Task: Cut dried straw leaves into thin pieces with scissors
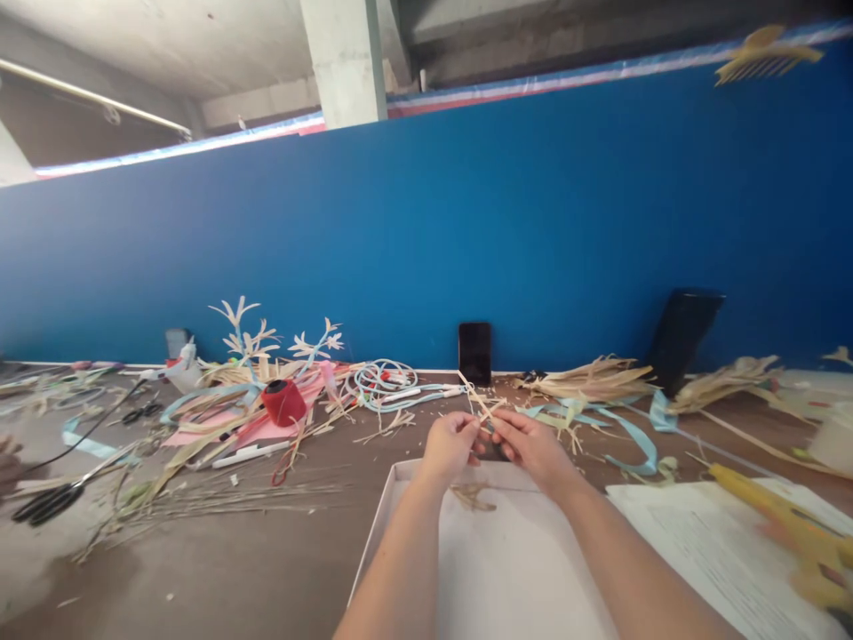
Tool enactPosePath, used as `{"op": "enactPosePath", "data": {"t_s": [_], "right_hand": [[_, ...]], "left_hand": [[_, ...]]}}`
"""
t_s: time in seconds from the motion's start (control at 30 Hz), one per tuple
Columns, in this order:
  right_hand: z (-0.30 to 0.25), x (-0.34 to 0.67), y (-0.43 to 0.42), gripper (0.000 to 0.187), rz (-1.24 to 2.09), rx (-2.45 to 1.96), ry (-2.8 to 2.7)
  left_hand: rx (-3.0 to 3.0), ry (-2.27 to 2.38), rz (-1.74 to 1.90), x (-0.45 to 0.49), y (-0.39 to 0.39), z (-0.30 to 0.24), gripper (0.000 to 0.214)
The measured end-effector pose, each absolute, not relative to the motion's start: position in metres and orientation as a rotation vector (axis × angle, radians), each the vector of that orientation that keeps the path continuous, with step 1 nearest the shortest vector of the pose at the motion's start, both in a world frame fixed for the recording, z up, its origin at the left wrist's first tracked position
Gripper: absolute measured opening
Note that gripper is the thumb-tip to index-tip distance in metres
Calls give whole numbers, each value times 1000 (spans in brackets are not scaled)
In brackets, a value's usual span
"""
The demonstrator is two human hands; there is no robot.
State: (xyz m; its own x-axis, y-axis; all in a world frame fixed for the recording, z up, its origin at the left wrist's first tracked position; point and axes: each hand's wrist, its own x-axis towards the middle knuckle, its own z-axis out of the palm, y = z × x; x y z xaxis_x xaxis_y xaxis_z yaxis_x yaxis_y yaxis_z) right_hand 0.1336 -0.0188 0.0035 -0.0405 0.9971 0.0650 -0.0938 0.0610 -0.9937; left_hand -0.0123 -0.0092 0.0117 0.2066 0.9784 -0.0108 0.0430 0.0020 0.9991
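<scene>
My left hand (451,444) and my right hand (530,442) meet above the far edge of a white shallow box (497,560). Both are closed in a pinch on pale straw strips (485,407), which cross each other and stick up between the fingertips. How the strips join there is too small to make out. Below my hands, a small curled piece of straw (474,498) lies in the box. A dark phone (474,351) stands upright against the blue partition, just beyond my fingers.
Left lie scissors (57,500), a red spool (283,403), straw flowers (250,342), thin stalks and coiled pale blue cords (383,384). Right are a yellow glue gun (786,524) on a printed sheet (693,542), blue ribbon (633,444) and straw bundles (593,380). Another person's hand (10,462) shows far left.
</scene>
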Motion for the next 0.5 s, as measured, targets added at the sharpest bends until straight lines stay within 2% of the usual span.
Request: {"op": "enactPosePath", "data": {"t_s": [0.37, 0.5], "right_hand": [[3, 132, -19, 45, 1187, -1061, -1443], [1, 128, -18, 35, 997, -1128, -1536]], "left_hand": [[1393, 1181, 1068, -8, -11, 12, 13], [1465, 1294, 1155, -5, -12, 9, 9]]}}
